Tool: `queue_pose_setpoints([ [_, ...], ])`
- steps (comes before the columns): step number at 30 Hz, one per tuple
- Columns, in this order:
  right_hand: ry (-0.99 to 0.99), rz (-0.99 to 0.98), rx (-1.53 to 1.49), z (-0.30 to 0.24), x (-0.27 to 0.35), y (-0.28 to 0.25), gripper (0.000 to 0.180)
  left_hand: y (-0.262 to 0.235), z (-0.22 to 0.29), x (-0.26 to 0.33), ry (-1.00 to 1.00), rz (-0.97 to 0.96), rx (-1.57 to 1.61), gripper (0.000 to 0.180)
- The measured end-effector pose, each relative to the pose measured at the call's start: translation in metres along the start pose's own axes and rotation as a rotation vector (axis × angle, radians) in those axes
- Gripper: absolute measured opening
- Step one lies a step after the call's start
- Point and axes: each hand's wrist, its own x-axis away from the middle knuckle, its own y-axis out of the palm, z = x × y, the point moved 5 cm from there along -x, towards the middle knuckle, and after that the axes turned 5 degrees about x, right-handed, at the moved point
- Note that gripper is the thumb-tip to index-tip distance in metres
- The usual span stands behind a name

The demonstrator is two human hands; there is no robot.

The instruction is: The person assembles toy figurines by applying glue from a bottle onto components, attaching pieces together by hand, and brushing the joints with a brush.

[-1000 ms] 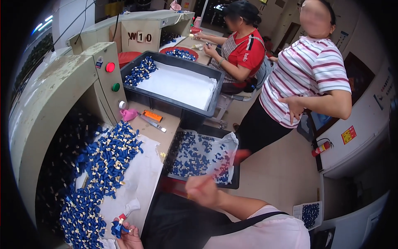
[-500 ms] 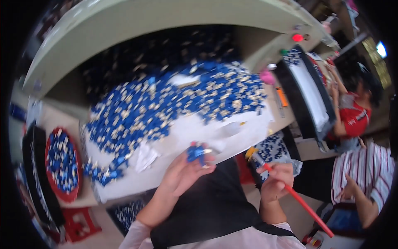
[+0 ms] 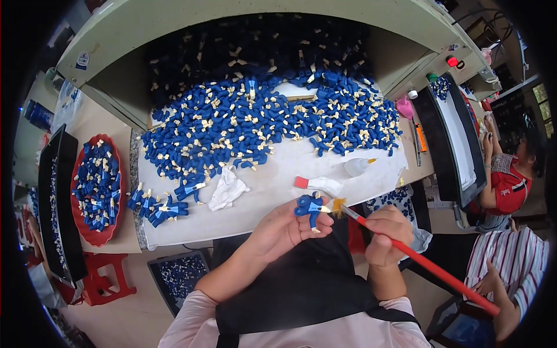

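My left hand (image 3: 282,228) holds a small blue toy figure (image 3: 310,206) with cream tips, just above the near table edge. My right hand (image 3: 384,233) grips a long red-handled paintbrush (image 3: 429,268); its bristle tip touches the figure's right side. A big heap of the same blue figures (image 3: 261,119) covers the white work sheet (image 3: 272,191) beyond my hands. A short row of figures (image 3: 158,206) lies at the sheet's left end.
A red bowl (image 3: 96,185) of figures and a black tray (image 3: 55,203) sit left. A crumpled white cloth (image 3: 227,187), a red-capped white tube (image 3: 318,184) and a small squeeze bottle (image 3: 357,166) lie near. Two people are at the right, beside a tray (image 3: 452,139).
The view swung from the people on the right down to the table. My hands now hold the figure and brush close together, with the brush tip on the figure.
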Motion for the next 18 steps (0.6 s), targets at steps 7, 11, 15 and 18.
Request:
queue_pose_setpoints([
  [7, 0.067, -0.033, -0.002, 0.006, -0.001, -0.006, 0.023, -0.007, -0.005, -0.003, -0.001, 0.089, 0.043, 0.054],
  [11, -0.061, 0.086, -0.124, -0.002, -0.007, 0.006, 0.013, -0.004, -0.008, -0.003, -0.027, 0.080, 0.086, 0.056],
  [15, 0.092, 0.058, 0.007, 0.015, 0.000, -0.006, 0.017, -0.008, -0.004, -0.003, 0.006, 0.102, -0.024, 0.053],
  [18, 0.094, 0.231, 0.008, 0.005, -0.002, -0.022, 0.031, 0.001, 0.009, 0.002, 0.241, 0.235, -0.576, 0.044],
])
